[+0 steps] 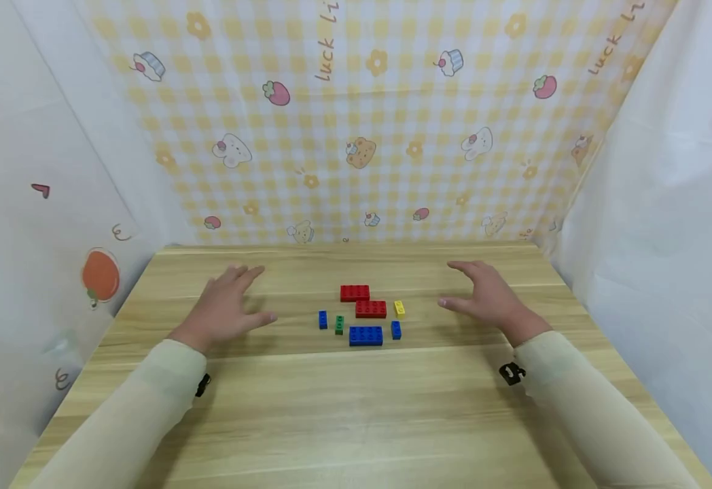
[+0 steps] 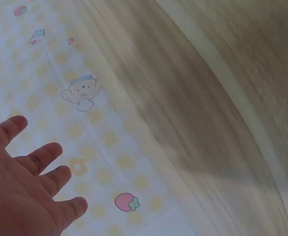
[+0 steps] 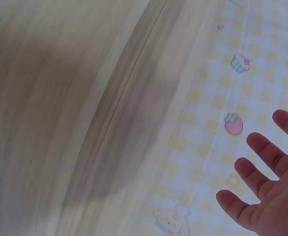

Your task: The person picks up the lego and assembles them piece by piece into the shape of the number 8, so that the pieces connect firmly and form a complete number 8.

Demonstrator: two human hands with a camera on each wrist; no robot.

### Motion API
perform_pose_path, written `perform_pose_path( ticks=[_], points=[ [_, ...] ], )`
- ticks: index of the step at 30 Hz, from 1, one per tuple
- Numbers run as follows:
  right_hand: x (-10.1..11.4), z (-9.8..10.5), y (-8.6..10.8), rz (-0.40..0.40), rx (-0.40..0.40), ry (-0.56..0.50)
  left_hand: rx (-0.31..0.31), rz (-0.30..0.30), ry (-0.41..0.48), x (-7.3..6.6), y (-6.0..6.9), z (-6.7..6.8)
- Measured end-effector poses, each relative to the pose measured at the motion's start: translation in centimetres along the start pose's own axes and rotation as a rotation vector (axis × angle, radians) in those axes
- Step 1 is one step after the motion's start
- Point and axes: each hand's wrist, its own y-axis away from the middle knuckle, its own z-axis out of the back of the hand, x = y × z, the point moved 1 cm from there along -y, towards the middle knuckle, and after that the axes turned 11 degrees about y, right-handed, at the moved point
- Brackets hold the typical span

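Observation:
In the head view, two red bricks [image 1: 354, 293] [image 1: 371, 310] lie with touching or nearly touching corners. In front are a large blue brick [image 1: 365, 336], a green brick [image 1: 340, 325] and two small blue bricks [image 1: 323, 320] [image 1: 396, 330]; a yellow brick [image 1: 399, 309] lies to the right. The left hand [image 1: 224, 309] is left of the bricks with thumb and fingers spread, holding nothing. On the other side, the right hand [image 1: 487, 295] is likewise spread and holds nothing. Both wrist views show the left hand [image 2: 31, 187] and right hand [image 3: 274, 182] with parted fingers and no brick.
The bricks lie on a wooden table [image 1: 356, 407]. Behind it hangs a yellow checked cloth [image 1: 331, 122], and pale cloths [image 1: 662, 204] hang at both sides. A small black item [image 1: 511, 373] is at the right wrist, another [image 1: 203, 385] at the left.

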Motion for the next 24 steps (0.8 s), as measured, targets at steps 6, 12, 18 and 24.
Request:
perform_pose_path(
  ticks=[6,12,18,24],
  points=[
    [1.2,-0.4,-0.2,0.016,0.017,-0.032,-0.01,-0.061,0.03,-0.9,-0.3,-0.9],
    [2.5,-0.8,-0.2,0.014,0.044,-0.051,0.031,-0.035,0.047,-1.8,-0.6,-1.5],
    [3.8,-1.2,-0.3,0.029,0.049,-0.055,0.058,-0.017,0.048,-2.4,-0.9,-2.1],
    [5.1,-1.5,-0.3,0.061,0.062,-0.073,0.074,-0.014,0.054,-2.9,-1.3,-2.6]
  ],
)
